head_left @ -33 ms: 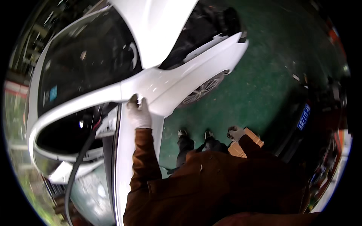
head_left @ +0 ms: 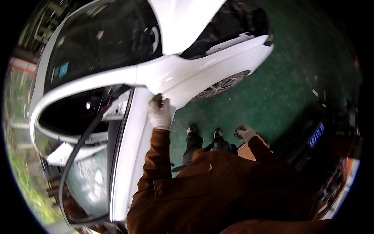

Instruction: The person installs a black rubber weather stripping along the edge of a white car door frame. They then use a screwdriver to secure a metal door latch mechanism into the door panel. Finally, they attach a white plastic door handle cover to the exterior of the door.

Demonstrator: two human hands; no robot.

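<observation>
My left hand (head_left: 160, 114), in a white glove with dark fingertips, is at the front edge of a white car door (head_left: 134, 156), close to the front fender (head_left: 191, 76). Its thumb and fingers are bent but apart, with nothing seen between them. The door stands away from the car body, and its window frame (head_left: 80, 156) reaches to the lower left. Near a brown cardboard box (head_left: 245, 152), my gloved right hand (head_left: 245, 134) is held with curled fingers. Whatever may be inside them is too small to make out.
The white car's hood (head_left: 183, 23) is raised over the dark engine bay (head_left: 230, 27). Its front wheel (head_left: 220, 86) rests on the green floor (head_left: 296, 58). To the right is a dark vehicle end with a blue plate (head_left: 316, 135). My shoes (head_left: 218, 133) stand between the two.
The view has shifted and turned slightly, so the car sits further right and higher. My left hand has drawn back a little from the fender joint. My right hand stays curled.
</observation>
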